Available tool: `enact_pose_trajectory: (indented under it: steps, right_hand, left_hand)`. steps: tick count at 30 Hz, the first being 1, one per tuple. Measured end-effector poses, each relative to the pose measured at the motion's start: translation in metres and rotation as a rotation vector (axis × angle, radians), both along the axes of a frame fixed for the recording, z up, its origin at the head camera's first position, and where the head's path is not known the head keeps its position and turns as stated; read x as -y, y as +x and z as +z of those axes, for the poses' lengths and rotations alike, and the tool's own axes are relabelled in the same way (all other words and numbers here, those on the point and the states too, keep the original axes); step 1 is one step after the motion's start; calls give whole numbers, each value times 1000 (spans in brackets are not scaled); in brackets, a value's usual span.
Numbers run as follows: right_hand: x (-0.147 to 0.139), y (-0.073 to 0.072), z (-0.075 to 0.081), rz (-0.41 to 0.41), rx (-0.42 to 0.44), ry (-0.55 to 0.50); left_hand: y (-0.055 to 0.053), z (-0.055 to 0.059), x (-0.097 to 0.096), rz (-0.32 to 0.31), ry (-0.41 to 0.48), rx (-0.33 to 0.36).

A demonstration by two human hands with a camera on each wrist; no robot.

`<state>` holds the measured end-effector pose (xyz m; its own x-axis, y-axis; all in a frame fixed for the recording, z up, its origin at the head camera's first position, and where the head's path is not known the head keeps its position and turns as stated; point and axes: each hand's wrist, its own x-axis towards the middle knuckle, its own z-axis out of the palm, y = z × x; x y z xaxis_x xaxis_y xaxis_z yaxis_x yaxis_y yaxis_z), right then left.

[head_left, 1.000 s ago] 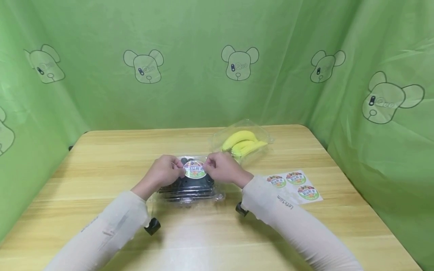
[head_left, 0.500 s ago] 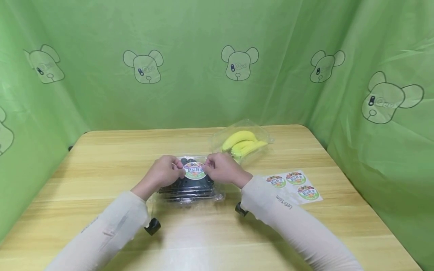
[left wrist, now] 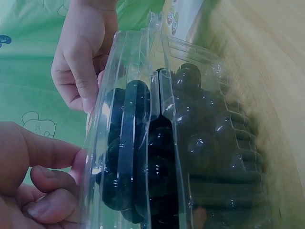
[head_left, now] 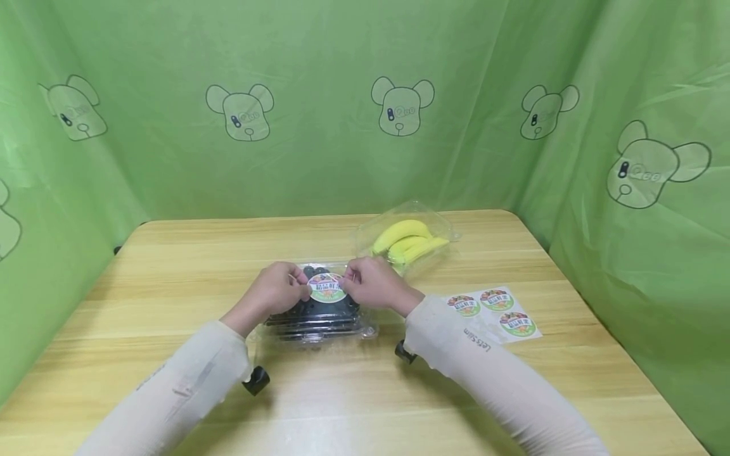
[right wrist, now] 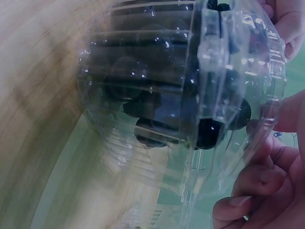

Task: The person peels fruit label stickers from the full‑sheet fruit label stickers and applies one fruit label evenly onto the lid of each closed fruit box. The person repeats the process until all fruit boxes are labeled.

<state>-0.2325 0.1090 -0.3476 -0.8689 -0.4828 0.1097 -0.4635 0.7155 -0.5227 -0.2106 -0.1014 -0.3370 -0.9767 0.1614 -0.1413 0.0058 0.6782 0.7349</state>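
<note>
An oval fruit-label sticker (head_left: 327,289) lies over the top of a clear plastic clamshell box (head_left: 313,329). Thumb and fingers of my left hand (head_left: 275,290) pinch the sticker's left edge. Its right edge is pinched by my right hand (head_left: 373,282), close over the lid. Dark round grapes (left wrist: 159,176) fill the box, showing through its walls in both wrist views. In the left wrist view the fingertips of both hands are right at the lid, and its curled fingers hide part of the sticker.
Behind and to the right, bananas (head_left: 407,240) sit in another clear plastic box (head_left: 441,221). A white sheet with several matching stickers (head_left: 518,324) lies right of my right forearm on the wooden table (head_left: 171,266). Green curtains (head_left: 319,171) enclose the table.
Both hands stay almost still at the sticker, which sits slightly lower and flatter on the lid than a second ago. Box and bananas have not moved.
</note>
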Motion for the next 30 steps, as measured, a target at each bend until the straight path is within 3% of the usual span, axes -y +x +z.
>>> enact_pose_trajectory:
  steps: [30]
  right_hand:
    - [-2, -3, -4, -9, 18, -20]
  left_hand:
    - [4, 3, 1, -4, 4, 32]
